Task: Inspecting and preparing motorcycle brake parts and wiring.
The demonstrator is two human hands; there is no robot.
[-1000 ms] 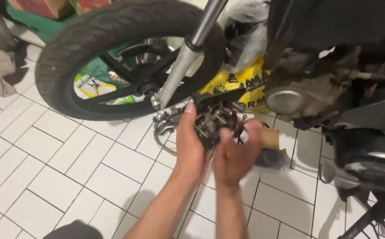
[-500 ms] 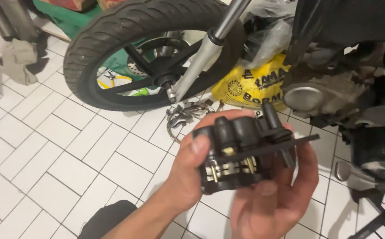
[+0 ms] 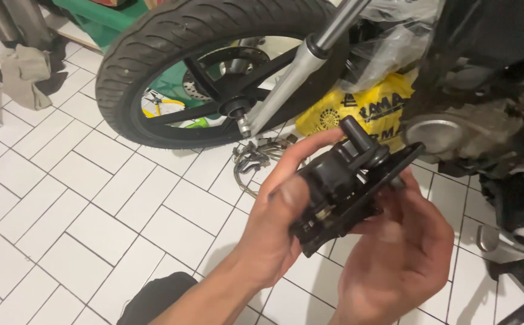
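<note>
Both hands are close together, holding 1 black brake part (image 3: 346,180) above the white tile floor (image 3: 81,198). The left hand (image 3: 280,222) grips its left side. The right hand (image 3: 394,265) cups it underneath. The motorcycle's front wheel (image 3: 214,66) sits at 11 o'clock.

The black brake caliper (image 3: 346,180) is partly hidden: the left hand (image 3: 280,222) covers its near end, the right hand (image 3: 394,253) its underside. The motorcycle wheel (image 3: 172,48) is cut off by the top edge, the engine (image 3: 478,120) by the right edge. The yellow plastic bag (image 3: 364,111) sits half behind the fork leg (image 3: 298,78). Both hands are motion-blurred. The metal parts (image 3: 256,157) on the floor (image 3: 63,229) are too small to identify.
</note>
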